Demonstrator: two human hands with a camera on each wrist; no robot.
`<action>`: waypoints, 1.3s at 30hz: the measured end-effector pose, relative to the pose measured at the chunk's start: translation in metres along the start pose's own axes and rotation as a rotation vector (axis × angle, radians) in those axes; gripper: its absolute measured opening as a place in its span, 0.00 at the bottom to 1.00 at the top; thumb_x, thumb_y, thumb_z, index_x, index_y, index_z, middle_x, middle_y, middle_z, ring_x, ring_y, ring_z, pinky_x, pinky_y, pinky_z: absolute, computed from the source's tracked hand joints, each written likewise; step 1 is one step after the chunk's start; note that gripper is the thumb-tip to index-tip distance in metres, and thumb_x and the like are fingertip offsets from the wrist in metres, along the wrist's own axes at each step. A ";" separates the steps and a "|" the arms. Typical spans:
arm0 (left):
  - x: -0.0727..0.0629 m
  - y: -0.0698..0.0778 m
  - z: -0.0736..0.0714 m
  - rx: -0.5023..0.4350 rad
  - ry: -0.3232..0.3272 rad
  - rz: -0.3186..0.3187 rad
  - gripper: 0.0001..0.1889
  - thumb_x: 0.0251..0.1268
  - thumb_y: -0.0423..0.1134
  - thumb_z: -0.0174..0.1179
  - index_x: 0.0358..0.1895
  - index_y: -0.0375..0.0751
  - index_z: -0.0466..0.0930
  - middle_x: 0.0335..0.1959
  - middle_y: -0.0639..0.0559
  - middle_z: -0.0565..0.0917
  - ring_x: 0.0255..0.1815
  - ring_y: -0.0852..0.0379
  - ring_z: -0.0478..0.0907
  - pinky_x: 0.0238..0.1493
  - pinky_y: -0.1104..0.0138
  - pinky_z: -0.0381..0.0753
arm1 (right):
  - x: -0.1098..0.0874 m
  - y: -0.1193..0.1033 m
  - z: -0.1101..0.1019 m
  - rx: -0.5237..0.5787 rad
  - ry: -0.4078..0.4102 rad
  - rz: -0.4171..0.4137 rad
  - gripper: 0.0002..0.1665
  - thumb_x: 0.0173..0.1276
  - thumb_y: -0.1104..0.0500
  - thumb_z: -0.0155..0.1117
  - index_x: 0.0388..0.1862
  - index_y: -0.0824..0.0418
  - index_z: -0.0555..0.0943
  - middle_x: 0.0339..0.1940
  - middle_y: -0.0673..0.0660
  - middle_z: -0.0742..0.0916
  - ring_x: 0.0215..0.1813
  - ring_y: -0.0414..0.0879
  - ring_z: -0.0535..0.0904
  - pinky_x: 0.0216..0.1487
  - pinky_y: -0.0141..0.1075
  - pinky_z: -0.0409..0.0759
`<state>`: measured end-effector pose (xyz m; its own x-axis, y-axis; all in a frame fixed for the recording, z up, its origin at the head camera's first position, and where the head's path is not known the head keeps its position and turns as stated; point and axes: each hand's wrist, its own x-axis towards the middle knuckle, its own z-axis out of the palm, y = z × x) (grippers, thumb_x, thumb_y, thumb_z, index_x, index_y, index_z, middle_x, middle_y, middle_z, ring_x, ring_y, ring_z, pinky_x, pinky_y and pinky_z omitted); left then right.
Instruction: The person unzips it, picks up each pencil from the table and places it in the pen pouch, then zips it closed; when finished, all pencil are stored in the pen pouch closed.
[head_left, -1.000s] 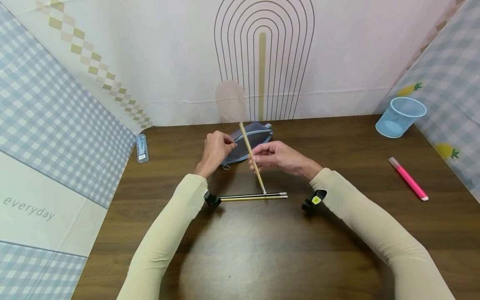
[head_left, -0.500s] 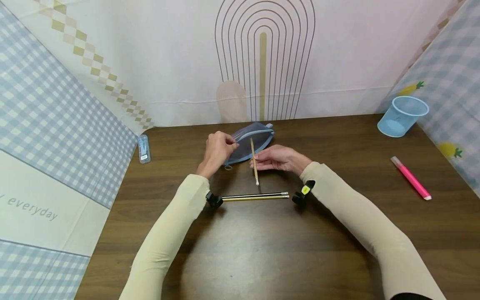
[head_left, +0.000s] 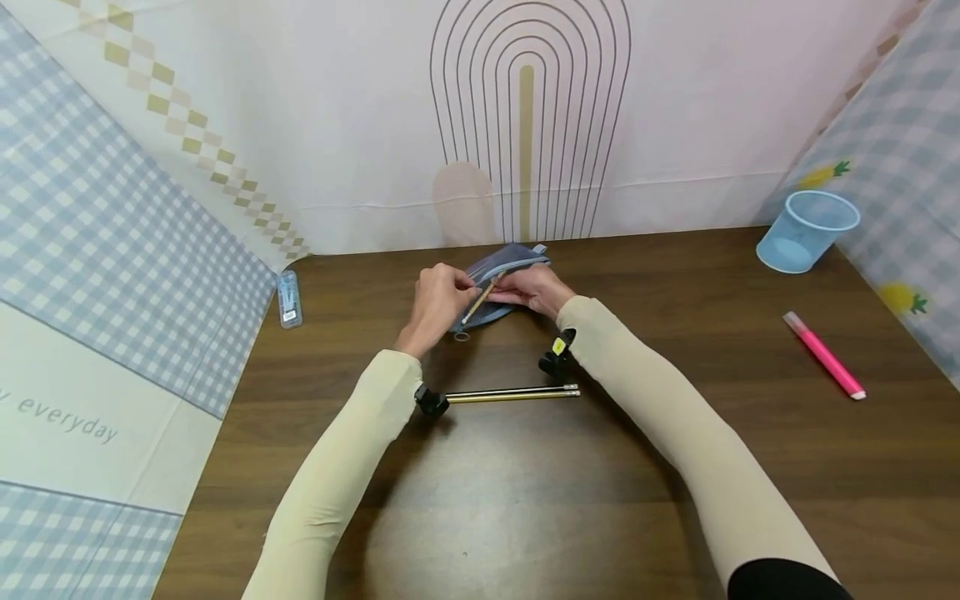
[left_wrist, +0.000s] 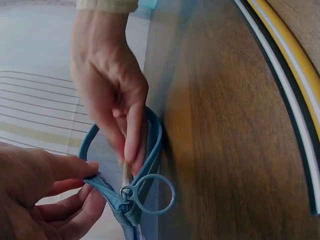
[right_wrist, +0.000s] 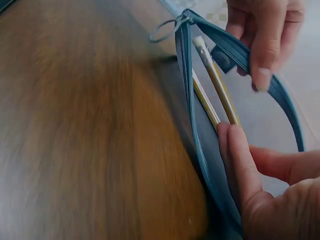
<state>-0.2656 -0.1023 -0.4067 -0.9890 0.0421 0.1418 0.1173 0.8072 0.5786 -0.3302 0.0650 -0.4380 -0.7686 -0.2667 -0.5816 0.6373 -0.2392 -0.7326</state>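
Observation:
A blue-grey zip pouch (head_left: 512, 252) lies at the back of the table, its mouth spread wide. My left hand (head_left: 438, 302) pinches the zip edge between thumb and fingers. Inside the mouth, my right hand (head_left: 538, 287) holds a gold pencil (head_left: 478, 303) by its shaft, slanted, with the white eraser end towards the zip pull ring (left_wrist: 173, 197). Beside it in the right wrist view, a second gold-and-white striped shaft (right_wrist: 206, 102) shows within the pouch. Two more pencils (head_left: 517, 394), one black and one yellow-and-black, lie side by side in front of the hands.
At the right stand a light blue cup (head_left: 797, 240) and, nearer, a pink marker (head_left: 825, 357) lying on the table. A small blue case (head_left: 288, 300) lies at the far left. Patterned cloth hangs behind and on both sides.
My right hand has moved forward and left with the pencil, from in front of the pouch into its mouth, turning the pencil's eraser end to the left. My left hand stays at the zip edge.

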 end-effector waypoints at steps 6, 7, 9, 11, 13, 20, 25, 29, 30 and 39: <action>0.002 0.005 0.004 0.015 0.010 0.011 0.05 0.61 0.40 0.71 0.36 0.44 0.92 0.37 0.49 0.92 0.38 0.53 0.86 0.42 0.60 0.83 | 0.007 0.004 0.014 0.050 0.095 -0.047 0.25 0.68 0.81 0.55 0.64 0.77 0.75 0.18 0.59 0.87 0.21 0.48 0.87 0.36 0.34 0.88; 0.002 0.006 0.004 0.013 0.012 0.015 0.05 0.61 0.40 0.71 0.36 0.43 0.92 0.37 0.49 0.92 0.38 0.53 0.86 0.41 0.60 0.83 | 0.007 0.004 0.015 0.056 0.110 -0.052 0.25 0.68 0.81 0.54 0.64 0.77 0.74 0.17 0.59 0.87 0.20 0.47 0.86 0.35 0.33 0.87; 0.003 0.006 0.004 0.005 0.018 0.022 0.05 0.61 0.39 0.71 0.36 0.42 0.92 0.36 0.49 0.92 0.38 0.53 0.86 0.41 0.60 0.84 | 0.008 0.006 0.017 0.061 0.128 -0.062 0.25 0.68 0.80 0.55 0.64 0.78 0.74 0.16 0.59 0.86 0.19 0.46 0.86 0.34 0.32 0.87; 0.003 0.006 0.004 0.003 0.022 0.027 0.05 0.61 0.38 0.71 0.36 0.42 0.92 0.36 0.49 0.92 0.38 0.53 0.86 0.41 0.60 0.84 | 0.009 0.007 0.017 0.071 0.135 -0.063 0.25 0.68 0.80 0.55 0.64 0.78 0.74 0.16 0.59 0.86 0.19 0.46 0.86 0.35 0.32 0.87; 0.003 0.006 0.004 -0.002 0.025 0.028 0.05 0.61 0.38 0.70 0.36 0.41 0.92 0.36 0.48 0.92 0.38 0.52 0.87 0.41 0.60 0.84 | 0.009 0.008 0.017 0.078 0.133 -0.059 0.25 0.67 0.80 0.56 0.64 0.79 0.73 0.16 0.59 0.86 0.19 0.46 0.86 0.35 0.32 0.87; 0.001 0.005 0.004 -0.005 0.024 0.016 0.05 0.61 0.38 0.71 0.35 0.42 0.92 0.37 0.49 0.92 0.40 0.51 0.87 0.45 0.59 0.84 | -0.003 0.009 0.014 -0.059 0.027 -0.045 0.23 0.66 0.80 0.57 0.60 0.79 0.76 0.21 0.60 0.89 0.25 0.48 0.89 0.39 0.33 0.87; 0.000 0.005 0.004 -0.009 0.018 0.000 0.05 0.62 0.39 0.71 0.35 0.43 0.92 0.36 0.49 0.92 0.40 0.52 0.87 0.45 0.60 0.84 | -0.030 0.000 0.008 -0.659 -0.116 -0.175 0.13 0.71 0.70 0.58 0.49 0.78 0.82 0.24 0.57 0.89 0.26 0.43 0.87 0.36 0.34 0.88; 0.000 0.005 0.004 -0.011 0.022 -0.008 0.05 0.61 0.40 0.71 0.34 0.43 0.91 0.35 0.50 0.92 0.39 0.52 0.87 0.44 0.59 0.84 | -0.051 -0.006 0.009 -1.250 -0.193 -0.385 0.10 0.69 0.63 0.64 0.37 0.69 0.87 0.24 0.54 0.88 0.25 0.40 0.83 0.32 0.32 0.84; 0.000 0.004 0.004 -0.010 0.027 -0.008 0.04 0.61 0.40 0.71 0.34 0.43 0.91 0.35 0.50 0.92 0.39 0.52 0.87 0.44 0.59 0.84 | -0.055 -0.006 0.010 -1.361 -0.238 -0.428 0.09 0.69 0.61 0.66 0.35 0.66 0.88 0.25 0.53 0.88 0.26 0.39 0.82 0.32 0.31 0.83; -0.003 0.003 0.010 -0.012 0.013 -0.001 0.05 0.62 0.41 0.70 0.34 0.44 0.92 0.35 0.51 0.92 0.37 0.53 0.88 0.42 0.60 0.84 | -0.088 0.026 0.009 -1.706 -0.678 -0.519 0.03 0.60 0.65 0.71 0.28 0.58 0.88 0.25 0.47 0.88 0.28 0.32 0.76 0.34 0.26 0.76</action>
<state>-0.2627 -0.0940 -0.4132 -0.9878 0.0336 0.1518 0.1176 0.8002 0.5881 -0.2452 0.0738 -0.4025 -0.4208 -0.8509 -0.3146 -0.6662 0.5252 -0.5295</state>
